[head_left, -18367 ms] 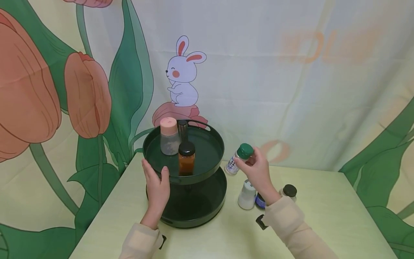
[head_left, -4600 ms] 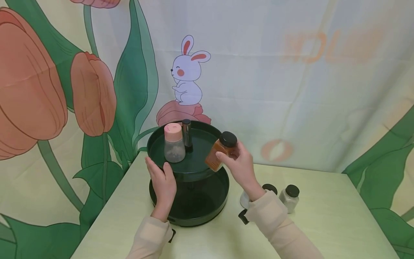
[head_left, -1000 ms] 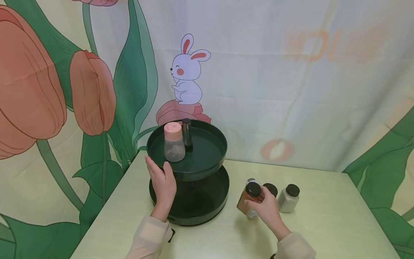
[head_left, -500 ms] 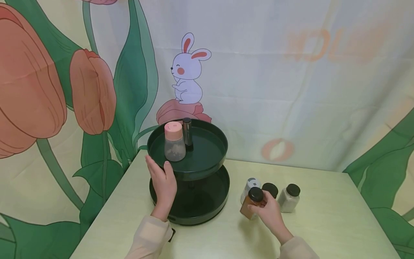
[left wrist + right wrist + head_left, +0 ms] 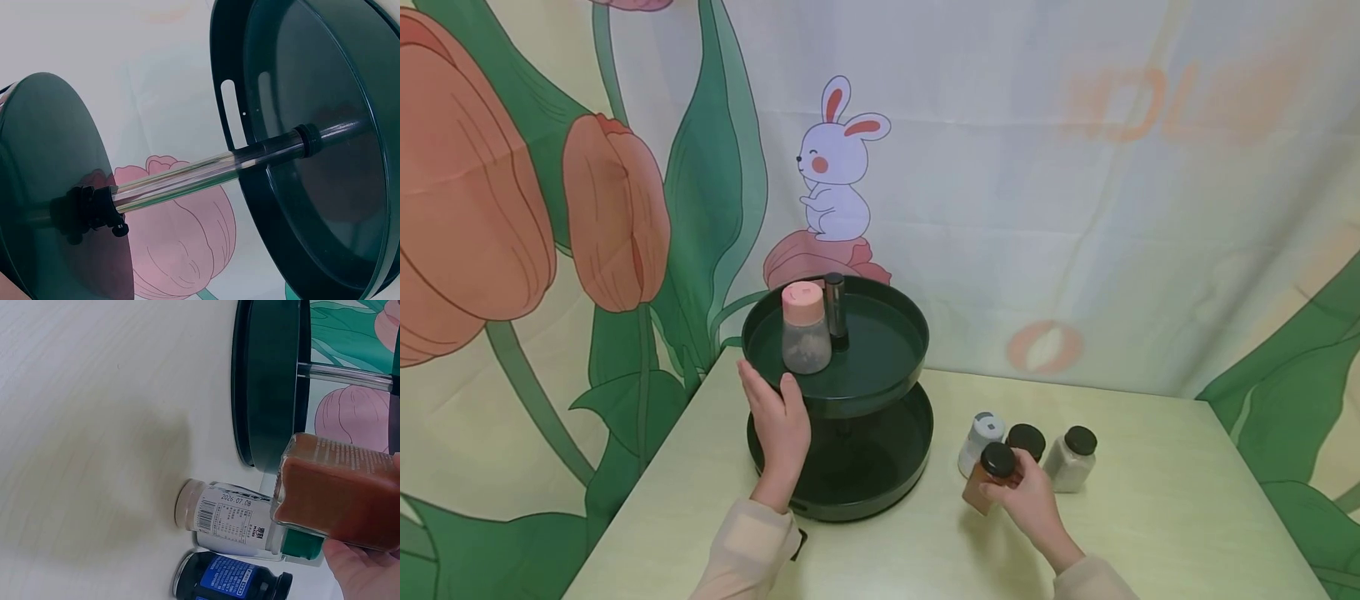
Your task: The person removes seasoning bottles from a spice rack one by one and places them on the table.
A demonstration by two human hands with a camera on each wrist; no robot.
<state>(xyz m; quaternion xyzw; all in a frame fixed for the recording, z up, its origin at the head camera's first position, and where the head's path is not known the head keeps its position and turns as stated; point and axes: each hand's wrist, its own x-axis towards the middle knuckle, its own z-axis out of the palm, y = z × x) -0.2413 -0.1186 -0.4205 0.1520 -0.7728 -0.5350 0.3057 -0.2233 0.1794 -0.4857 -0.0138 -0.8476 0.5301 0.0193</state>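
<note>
My right hand [image 5: 1034, 505] pinches a square glass spice jar [image 5: 979, 493] with a black lid and orange-brown powder. It is tilted, and in the right wrist view the jar [image 5: 340, 487] is off the table. Close by stands a green-capped shaker bottle [image 5: 231, 515], hidden in the head view. My left hand [image 5: 781, 437] rests with straight fingers against the side of a dark green two-tier round tray [image 5: 880, 342]. On its upper tier stand a pink-capped shaker [image 5: 806, 346] and a slim dark cylinder [image 5: 835, 308]. Only the tray's tiers and clear post [image 5: 175, 181] fill the left wrist view.
Right of the tray are a white-topped shaker [image 5: 983, 435], a black-lidded jar [image 5: 1026, 437] and a square jar of pale contents [image 5: 1070, 467]. The right wrist view shows a blue-labelled jar [image 5: 228, 578]. A printed curtain [image 5: 985, 208] hangs behind the table.
Earlier my right hand held the green-capped bottle; later it held the orange-brown spice jar, formerly on the upper tier. Over the last second that jar moved slightly right and nearer me.
</note>
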